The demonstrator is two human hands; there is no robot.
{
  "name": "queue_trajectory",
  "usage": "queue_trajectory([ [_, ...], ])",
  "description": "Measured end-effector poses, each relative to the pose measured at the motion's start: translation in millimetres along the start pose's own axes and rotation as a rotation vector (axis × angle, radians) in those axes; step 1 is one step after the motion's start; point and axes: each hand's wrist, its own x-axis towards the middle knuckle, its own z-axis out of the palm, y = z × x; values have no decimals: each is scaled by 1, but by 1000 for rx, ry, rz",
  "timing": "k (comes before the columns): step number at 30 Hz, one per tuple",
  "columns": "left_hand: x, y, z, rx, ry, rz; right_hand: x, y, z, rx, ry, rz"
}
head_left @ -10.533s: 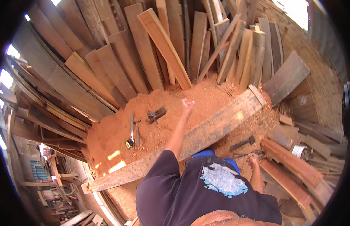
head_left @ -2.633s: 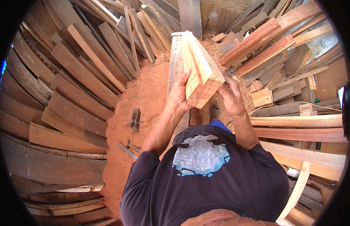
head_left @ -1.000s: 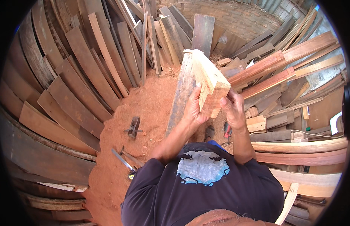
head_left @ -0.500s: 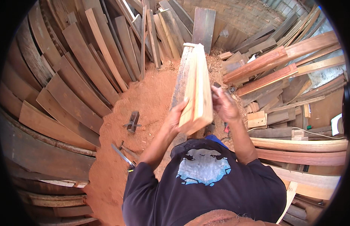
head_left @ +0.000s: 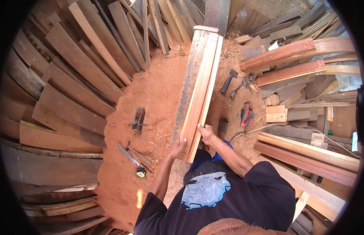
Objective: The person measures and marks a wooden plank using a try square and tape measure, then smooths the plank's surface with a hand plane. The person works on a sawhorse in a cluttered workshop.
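Item: long plank (head_left: 199,86), pale reddish wood, lying lengthwise away from the person on a broader, greyer beam (head_left: 188,84) beneath it. Far end reaches the stacked boards at the top of the view; near end sits just ahead of the person's chest.

Left hand (head_left: 177,147): grip closed on the near end of the plank, fingers curled over its left corner.

Right hand (head_left: 206,133): grip clamped on the plank's right edge, just beside the left hand, thumb on top.

Ground: red sawdust floor (head_left: 150,98), covering the open middle of the yard.

Left of plank: a small dark metal clamp (head_left: 138,119) lying on the sawdust; nearer the person, a handsaw (head_left: 129,155) and a yellow tape measure (head_left: 140,172), close together.

Right of plank: a hammer (head_left: 229,80) and a second dark tool (head_left: 243,84) side by side; lower, a red power tool (head_left: 246,115) with a cable trailing right.

Surroundings: weathered boards (head_left: 64,90) fanned out along the left; reddish planks and offcuts (head_left: 299,66) piled on the right.
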Motion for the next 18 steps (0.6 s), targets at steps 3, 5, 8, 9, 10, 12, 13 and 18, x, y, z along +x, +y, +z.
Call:
queue_trajectory([
  [3,25,0,-4,42,17,-4,29,-11,-1,-168,19,18],
  [5,41,14,-4,278,56,-48,38,-42,3,-561,-6,-14],
  [8,54,41,15,789,124,-79,41,-82,-5,-1096,-89,-200],
  [9,55,57,25,842,138,-47,44,-87,-14,-1035,-140,-259],
  [10,55,65,33,890,157,-21,45,-90,-21,-979,-200,-317],
  [12,62,59,48,898,185,67,38,-89,-35,-729,-170,-407],
  [13,64,57,57,919,196,72,38,-87,-47,-701,-152,-366],
  [18,68,53,76,1038,243,99,35,-52,-127,-984,9,-328],
])
